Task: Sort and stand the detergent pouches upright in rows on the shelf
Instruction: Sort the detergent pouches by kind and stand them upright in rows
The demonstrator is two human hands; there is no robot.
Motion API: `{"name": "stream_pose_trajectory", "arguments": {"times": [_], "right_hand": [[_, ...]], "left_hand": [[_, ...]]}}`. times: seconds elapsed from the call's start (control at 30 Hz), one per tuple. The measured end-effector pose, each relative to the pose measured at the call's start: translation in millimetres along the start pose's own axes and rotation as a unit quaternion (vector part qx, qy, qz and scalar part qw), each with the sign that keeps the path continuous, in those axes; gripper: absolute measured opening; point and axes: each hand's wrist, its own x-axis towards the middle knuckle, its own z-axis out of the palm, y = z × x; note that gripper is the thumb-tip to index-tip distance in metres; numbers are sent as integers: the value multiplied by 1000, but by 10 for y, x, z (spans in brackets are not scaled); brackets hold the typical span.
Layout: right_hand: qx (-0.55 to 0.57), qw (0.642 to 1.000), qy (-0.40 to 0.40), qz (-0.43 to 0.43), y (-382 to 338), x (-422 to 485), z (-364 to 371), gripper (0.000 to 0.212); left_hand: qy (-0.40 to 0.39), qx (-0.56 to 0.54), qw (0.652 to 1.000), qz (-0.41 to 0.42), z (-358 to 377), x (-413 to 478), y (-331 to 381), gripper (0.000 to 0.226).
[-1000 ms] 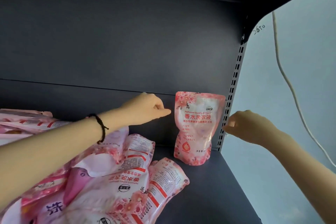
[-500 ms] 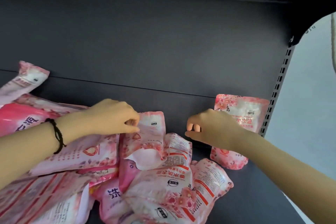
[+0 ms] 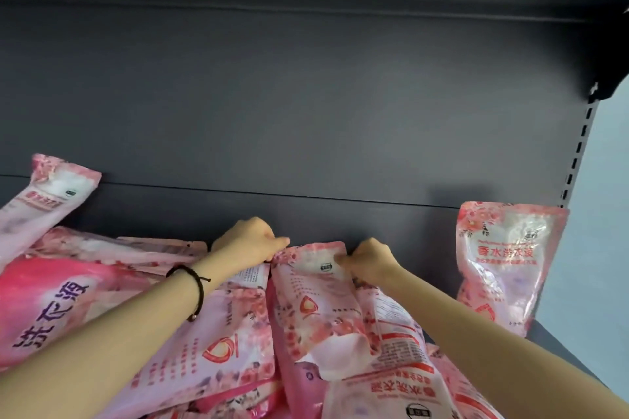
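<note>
Left hand [image 3: 250, 241] and right hand [image 3: 369, 258] each grip a top corner of one pouch [image 3: 313, 296] in a pinch, apparently to stand it beside the upright pouch [image 3: 507, 262] on the shelf [image 3: 551, 343].

Left hand [image 3: 250, 241], right hand [image 3: 369, 260] on pouch [image 3: 316, 299]

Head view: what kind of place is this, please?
Probably a shop or stockroom. A dark metal shelf unit has a slotted upright post at its side, and many pink detergent pouches lie piled on it, with one standing pouch at the right.
</note>
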Motion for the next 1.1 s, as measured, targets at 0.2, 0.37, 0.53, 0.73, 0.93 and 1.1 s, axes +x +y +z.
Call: {"name": "stream_pose_trajectory", "arguments": {"times": [0.2, 0.37, 0.53, 0.73, 0.93, 1.1], "right_hand": [[156, 985, 51, -51, -50, -188, 21, 18], [373, 924, 38, -81, -184, -491, -237, 17], [465, 880, 10, -91, -147, -714, -379, 16], [550, 830, 14, -90, -81, -887, -512, 17], [581, 791, 96, -165, 99, -1022, -1126, 14], [561, 798, 148, -163, 568, -1085, -1632, 15]], "left_hand": [[23, 33, 999, 18, 72, 21, -44, 35], [58, -97, 993, 23, 56, -99, 52, 38], [-24, -424, 905, -32, 71, -286, 250, 34], [-25, -621, 783, 5, 25, -498, 572, 21], [-13, -645, 758, 97, -46, -603, 1289, 16], [-50, -656, 747, 97, 286, -670, 1983, 18]]}}
